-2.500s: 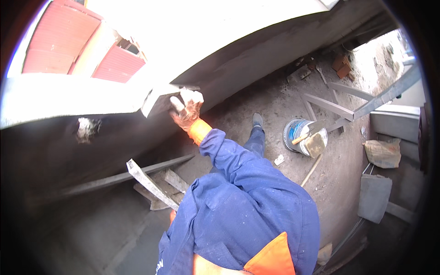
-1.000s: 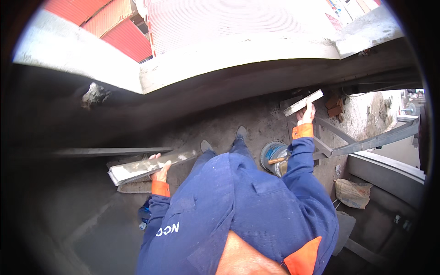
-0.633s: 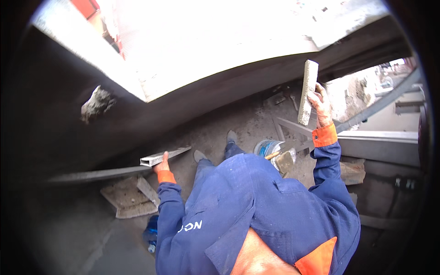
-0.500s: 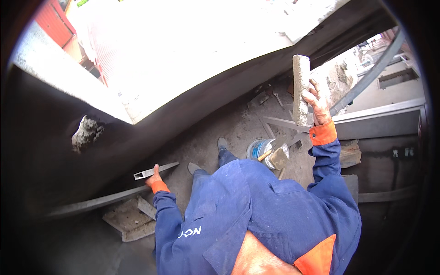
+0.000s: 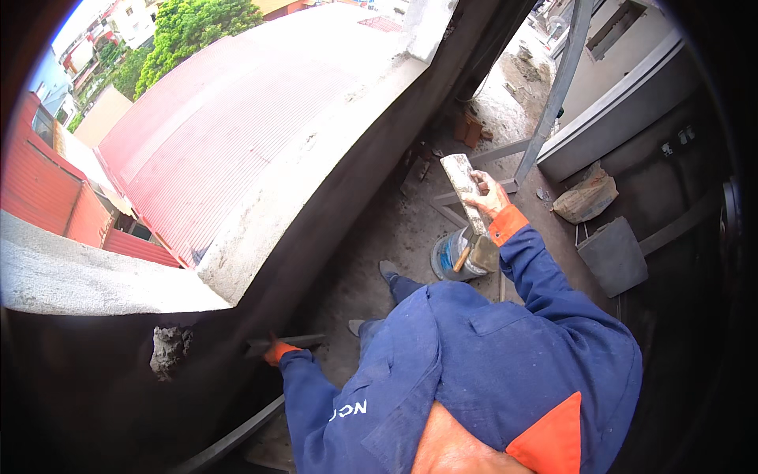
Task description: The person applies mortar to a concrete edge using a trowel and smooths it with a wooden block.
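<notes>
My right hand (image 5: 489,196) grips a pale, mortar-crusted slat (image 5: 456,170), tilted above a bucket (image 5: 445,257); a wooden-handled tool (image 5: 463,255) rests on the bucket. My left hand (image 5: 275,351) is low beside the shadowed wall, gripping a grey hollow bar (image 5: 308,341), with its fingers partly hidden. My sleeves are blue with orange cuffs, and my feet show on the dirty concrete floor between the two hands.
A parapet (image 5: 237,268) crosses the left, overlooking corrugated roofs (image 5: 237,118) and trees. A metal frame (image 5: 545,126) stands upper right, near bricks (image 5: 467,130). A sack (image 5: 586,193) and grey sheet (image 5: 612,257) lie right; a long bar (image 5: 237,434) lies lower left.
Compared with half a second ago, the view has swung round, showing more roofs and trees. My right hand has lowered the slat toward the bucket; my left hand sits lower against the shadowed wall.
</notes>
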`<state>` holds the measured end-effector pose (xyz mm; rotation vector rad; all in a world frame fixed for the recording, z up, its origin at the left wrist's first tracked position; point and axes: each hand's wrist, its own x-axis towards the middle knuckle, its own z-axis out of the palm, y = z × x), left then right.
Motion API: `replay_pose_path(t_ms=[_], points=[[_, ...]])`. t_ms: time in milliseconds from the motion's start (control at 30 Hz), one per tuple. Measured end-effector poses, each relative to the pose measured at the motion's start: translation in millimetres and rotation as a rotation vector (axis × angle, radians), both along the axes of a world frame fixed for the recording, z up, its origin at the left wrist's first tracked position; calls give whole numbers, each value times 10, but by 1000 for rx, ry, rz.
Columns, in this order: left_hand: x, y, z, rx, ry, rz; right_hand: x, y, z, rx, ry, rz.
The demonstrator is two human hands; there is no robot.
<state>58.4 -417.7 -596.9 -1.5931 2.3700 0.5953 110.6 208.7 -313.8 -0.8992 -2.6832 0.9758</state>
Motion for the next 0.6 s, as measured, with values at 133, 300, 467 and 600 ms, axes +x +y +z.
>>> replay_pose_path(t_ms=[133,300,467,600], points=[[111,-618,-580,-305,-251,-703,-325,-389,816,-287,211,123],[29,209,367,295,145,411,-128,-103,1266,-502,433,200],[243,1086,786,875,232,-187,-237,392,57,-395,308,-84],[-190,2051,2185,1228,501,-751,-574,372,176,-1383,631,-37]])
